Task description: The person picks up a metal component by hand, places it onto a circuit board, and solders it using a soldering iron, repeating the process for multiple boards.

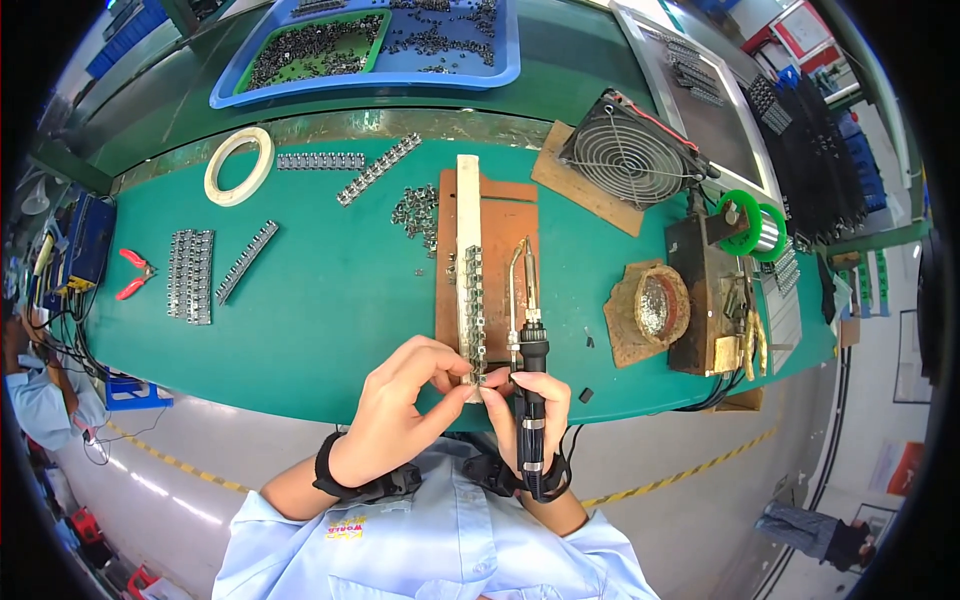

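A soldering iron (535, 350) with a thin feed tube beside its tip is held in my right hand (550, 395), the tip pointing away from me. My right thumb and a finger also reach the near end of a row of small metal parts (474, 290). This row lies along a long pale bar (467, 200) on a brown board (508, 225). From the left, my left hand (400, 395) has its thumb and index finger closed on that same near end. What exactly sits between the fingertips is partly hidden. Loose small metal parts (415, 212) lie left of the board.
On the green table are a white ring (240, 167), finished-looking strips (190, 275) and red-handled pliers (133, 273) at left. A fan (630, 150), a round pot (662, 302) and a green solder spool (750, 226) stand right. A blue tray (368, 85) of parts lies beyond.
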A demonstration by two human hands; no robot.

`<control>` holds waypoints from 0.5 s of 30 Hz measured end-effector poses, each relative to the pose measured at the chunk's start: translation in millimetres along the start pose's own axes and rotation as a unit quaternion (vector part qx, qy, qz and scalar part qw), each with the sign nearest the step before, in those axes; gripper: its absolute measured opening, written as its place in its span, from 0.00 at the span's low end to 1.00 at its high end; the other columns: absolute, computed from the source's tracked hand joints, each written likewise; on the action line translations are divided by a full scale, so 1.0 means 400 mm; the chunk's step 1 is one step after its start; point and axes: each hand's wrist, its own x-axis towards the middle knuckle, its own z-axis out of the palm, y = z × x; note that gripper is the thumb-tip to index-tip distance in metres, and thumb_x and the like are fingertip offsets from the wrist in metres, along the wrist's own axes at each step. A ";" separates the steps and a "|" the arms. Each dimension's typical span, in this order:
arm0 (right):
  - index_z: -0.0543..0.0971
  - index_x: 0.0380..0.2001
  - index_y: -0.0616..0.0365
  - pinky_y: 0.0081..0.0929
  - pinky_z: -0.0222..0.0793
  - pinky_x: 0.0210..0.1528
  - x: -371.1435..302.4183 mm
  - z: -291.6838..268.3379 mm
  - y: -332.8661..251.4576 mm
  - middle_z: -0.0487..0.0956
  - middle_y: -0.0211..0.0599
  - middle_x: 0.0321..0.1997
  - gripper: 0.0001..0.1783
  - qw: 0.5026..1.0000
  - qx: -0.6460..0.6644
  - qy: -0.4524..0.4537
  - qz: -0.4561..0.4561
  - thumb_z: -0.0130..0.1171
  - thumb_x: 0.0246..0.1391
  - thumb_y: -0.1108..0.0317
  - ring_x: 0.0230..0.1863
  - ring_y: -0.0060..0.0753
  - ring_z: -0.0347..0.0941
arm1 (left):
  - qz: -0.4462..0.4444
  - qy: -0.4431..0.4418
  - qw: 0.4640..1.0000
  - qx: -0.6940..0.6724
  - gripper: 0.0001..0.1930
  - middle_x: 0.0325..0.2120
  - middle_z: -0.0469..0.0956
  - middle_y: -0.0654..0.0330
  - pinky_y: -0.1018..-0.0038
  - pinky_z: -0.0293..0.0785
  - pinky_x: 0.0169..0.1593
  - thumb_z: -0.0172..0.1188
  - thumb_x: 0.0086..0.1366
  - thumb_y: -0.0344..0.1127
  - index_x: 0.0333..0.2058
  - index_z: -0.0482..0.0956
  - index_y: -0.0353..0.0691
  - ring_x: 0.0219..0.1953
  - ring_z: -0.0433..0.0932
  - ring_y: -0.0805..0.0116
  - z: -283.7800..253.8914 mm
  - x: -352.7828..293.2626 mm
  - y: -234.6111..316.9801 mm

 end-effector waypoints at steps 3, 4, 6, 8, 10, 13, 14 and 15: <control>0.62 0.42 0.57 0.22 0.71 0.34 -0.002 -0.004 0.001 0.75 0.42 0.32 0.21 1.000 0.004 -0.003 -0.003 0.56 0.46 0.83 0.31 0.27 0.73 | 0.007 -0.003 1.000 0.013 0.10 0.28 0.72 0.58 0.77 0.69 0.30 0.60 0.46 0.20 0.30 0.72 0.34 0.25 0.74 0.71 0.000 0.002 0.000; 0.62 0.42 0.58 0.22 0.71 0.34 -0.004 -0.006 0.003 0.75 0.43 0.32 0.21 1.000 0.008 -0.003 0.000 0.56 0.46 0.84 0.32 0.28 0.73 | 0.019 -0.005 0.999 0.027 0.11 0.28 0.71 0.58 0.77 0.69 0.30 0.60 0.46 0.20 0.30 0.72 0.34 0.25 0.73 0.71 0.000 0.002 -0.002; 0.62 0.42 0.58 0.23 0.71 0.34 -0.008 -0.009 0.006 0.75 0.43 0.32 0.21 1.000 0.015 -0.003 0.006 0.56 0.47 0.84 0.32 0.29 0.74 | 0.042 -0.011 0.998 0.054 0.11 0.28 0.71 0.58 0.78 0.69 0.29 0.61 0.45 0.20 0.30 0.72 0.35 0.25 0.73 0.70 -0.001 0.003 -0.009; 0.62 0.42 0.58 0.23 0.71 0.34 -0.011 -0.011 0.007 0.75 0.43 0.32 0.21 1.000 0.012 -0.004 0.005 0.55 0.47 0.84 0.32 0.29 0.74 | 0.056 -0.012 0.997 0.055 0.11 0.29 0.71 0.57 0.77 0.69 0.28 0.61 0.46 0.20 0.30 0.72 0.35 0.24 0.73 0.71 -0.007 0.001 -0.020; 0.62 0.42 0.58 0.24 0.72 0.34 -0.012 -0.012 0.008 0.75 0.44 0.31 0.20 1.000 0.004 -0.007 0.004 0.54 0.47 0.85 0.33 0.30 0.75 | 0.082 -0.014 0.995 0.053 0.10 0.30 0.71 0.56 0.77 0.70 0.27 0.61 0.48 0.21 0.31 0.72 0.35 0.22 0.74 0.72 -0.012 0.000 -0.032; 0.62 0.42 0.59 0.24 0.71 0.34 -0.009 -0.012 0.003 0.75 0.44 0.31 0.20 1.000 0.008 -0.004 0.002 0.53 0.47 0.85 0.32 0.30 0.75 | 0.084 -0.006 0.996 0.029 0.11 0.30 0.71 0.56 0.77 0.69 0.27 0.61 0.48 0.21 0.31 0.72 0.35 0.22 0.74 0.71 -0.009 -0.002 -0.043; 0.62 0.42 0.59 0.24 0.71 0.34 -0.009 -0.012 0.002 0.75 0.44 0.30 0.20 1.000 0.010 -0.003 0.001 0.53 0.47 0.85 0.32 0.30 0.75 | 0.085 -0.002 0.996 0.017 0.11 0.30 0.71 0.56 0.77 0.69 0.27 0.61 0.47 0.21 0.31 0.72 0.35 0.22 0.74 0.71 -0.009 -0.003 -0.044; 0.62 0.42 0.59 0.24 0.71 0.34 -0.008 -0.011 0.003 0.75 0.44 0.30 0.20 1.000 0.010 -0.002 0.001 0.53 0.47 0.85 0.32 0.30 0.75 | 0.085 -0.002 0.996 0.017 0.11 0.30 0.71 0.56 0.77 0.69 0.27 0.61 0.47 0.21 0.31 0.72 0.35 0.22 0.74 0.71 -0.009 -0.002 -0.044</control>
